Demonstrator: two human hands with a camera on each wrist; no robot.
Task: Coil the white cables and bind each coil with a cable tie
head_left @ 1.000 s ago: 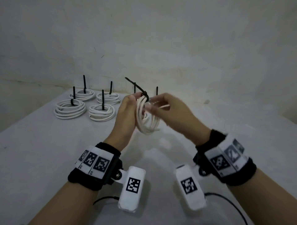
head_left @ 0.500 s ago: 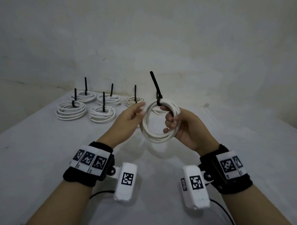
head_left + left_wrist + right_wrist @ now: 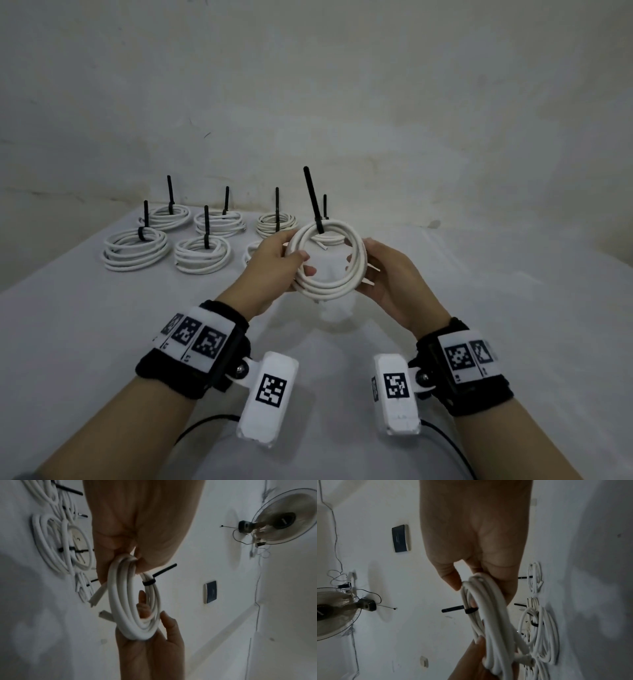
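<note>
A white cable coil (image 3: pixel 329 274) is held up above the white table (image 3: pixel 85 342), facing me, between both hands. A black cable tie (image 3: pixel 320 226) binds its top, and the tie's tail stands upright. My left hand (image 3: pixel 294 260) grips the coil's left side, thumb in front and fingers behind. My right hand (image 3: pixel 364 263) holds the right side, with fingers through the ring. In the left wrist view the coil (image 3: pixel 135 601) and tie (image 3: pixel 148 582) hang between the two hands. The right wrist view shows the coil (image 3: pixel 488 608) and tie (image 3: pixel 470 610) close up.
Several bound coils (image 3: pixel 137 248) with upright black tie tails lie in rows on the far left and middle of the table, just beyond the hands. A bare wall (image 3: pixel 342 102) rises behind. A fan (image 3: pixel 281 520) hangs on the wall.
The coil has turned from edge-on to facing me and the tie tail now points up. My left hand has taken hold of the left side; my right hand shifted to the right side.
</note>
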